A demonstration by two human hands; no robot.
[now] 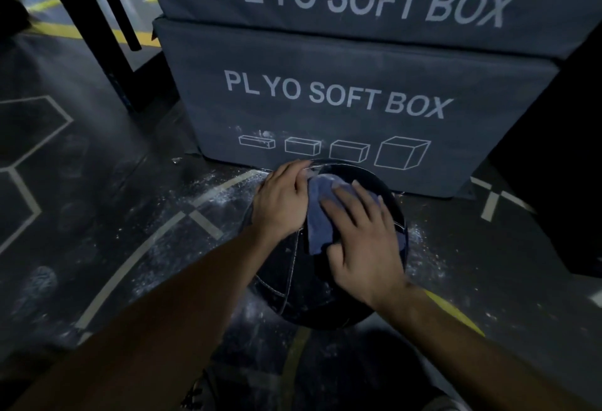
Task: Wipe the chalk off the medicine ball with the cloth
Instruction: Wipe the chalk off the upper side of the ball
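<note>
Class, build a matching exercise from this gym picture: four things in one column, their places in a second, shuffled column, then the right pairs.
Things
1. cloth
2. medicine ball
3. left hand
4. chalk dust

Places
A. scattered on the floor
B. on the floor before the soft boxes
C. resting on the ball's left side
D. under the right hand, on the ball

Pairs: 1-D, 2-B, 3-C, 4-A

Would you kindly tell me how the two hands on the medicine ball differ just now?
The right hand lies flat with spread fingers, pressing the blue cloth onto the medicine ball; the left hand rests bare on the ball's upper left side. The left hand sits farther from the camera than the right hand. Both touch the ball.
</note>
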